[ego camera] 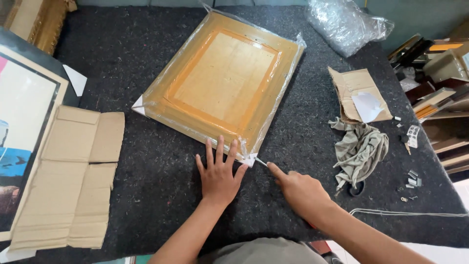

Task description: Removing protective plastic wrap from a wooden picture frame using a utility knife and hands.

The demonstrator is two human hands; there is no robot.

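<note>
The plastic-wrapped wooden frame (pixel 222 80) is laid flat and a bit skewed in the middle of the dark felt surface (pixel 161 181). Its near edge is pinned by the left hand (pixel 219 172), fingers spread flat. A thin blade (pixel 260 162) is pinched tight in the right hand (pixel 299 190), tip at the frame's near corner, with flattened cardboard (pixel 73 181) left off to the side.

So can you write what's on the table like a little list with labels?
surface: dark felt table
main thing: wooden picture frame, face down, wrapped in clear plastic
left hand: flat, fingertips on the frame's near edge
right hand: holds a thin blade at the frame's near corner
left side: flattened cardboard
right side: grey rag, torn cardboard piece
far right: bubble wrap
</note>
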